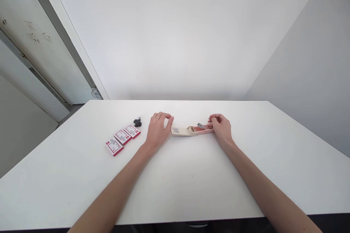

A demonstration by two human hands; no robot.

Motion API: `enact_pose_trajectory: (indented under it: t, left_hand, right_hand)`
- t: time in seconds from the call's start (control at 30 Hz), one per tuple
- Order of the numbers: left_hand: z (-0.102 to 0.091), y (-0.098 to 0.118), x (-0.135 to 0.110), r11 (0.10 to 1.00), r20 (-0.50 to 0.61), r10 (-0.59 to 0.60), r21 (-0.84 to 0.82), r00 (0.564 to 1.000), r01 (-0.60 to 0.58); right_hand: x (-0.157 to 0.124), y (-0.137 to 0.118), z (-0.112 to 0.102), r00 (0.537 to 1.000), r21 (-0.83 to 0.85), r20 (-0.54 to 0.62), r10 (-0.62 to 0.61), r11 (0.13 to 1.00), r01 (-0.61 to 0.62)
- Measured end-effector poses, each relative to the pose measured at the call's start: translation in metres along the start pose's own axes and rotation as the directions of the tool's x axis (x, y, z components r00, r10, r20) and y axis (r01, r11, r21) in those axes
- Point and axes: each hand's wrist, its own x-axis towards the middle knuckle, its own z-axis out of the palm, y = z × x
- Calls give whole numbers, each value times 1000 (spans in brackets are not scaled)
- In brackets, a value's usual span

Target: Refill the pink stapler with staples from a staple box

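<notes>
A long, narrow hinged case lies open on the table, with a cream lid (183,131) bearing a small dark printed pattern and a pink base (203,132). Inside the base is a shiny metal piece (201,126), too small to identify surely. My left hand (159,129) rests at the lid's left end, thumb and forefinger tips together; anything between them is hidden. My right hand (222,128) covers the right end of the base with fingers curled and closed. What those fingers hold, if anything, cannot be made out.
Left of my left hand, three small red-and-white boxes (123,137) lie in a slanting row on the white table (175,189). Behind them is a small black object (137,122) with a metallic tip. A white wall (175,43) rises behind the table.
</notes>
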Motion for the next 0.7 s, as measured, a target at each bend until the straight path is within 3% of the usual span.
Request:
enact_pose_trajectory:
  t: [0.23, 0.37, 0.53, 0.7]
  left_hand:
    - [-1, -5, -4, 999, 8, -1, 53, 1000, 1]
    - [-9, -11, -12, 987, -38, 5, 163, 999, 1]
    - [-37, -27, -34, 910, -72, 56, 414, 996, -22]
    - [-77, -44, -61, 819, -180, -18, 562, 984, 118]
  right_hand:
    - [-4, -7, 0, 1000, -9, 15, 16, 1000, -16]
    - [-11, -14, 1, 995, -61, 12, -100, 993, 101]
    - [-29, -24, 6, 932, -91, 57, -357, 928, 361]
    - [-48, -30, 13, 854, -17, 176, -489, 866, 499]
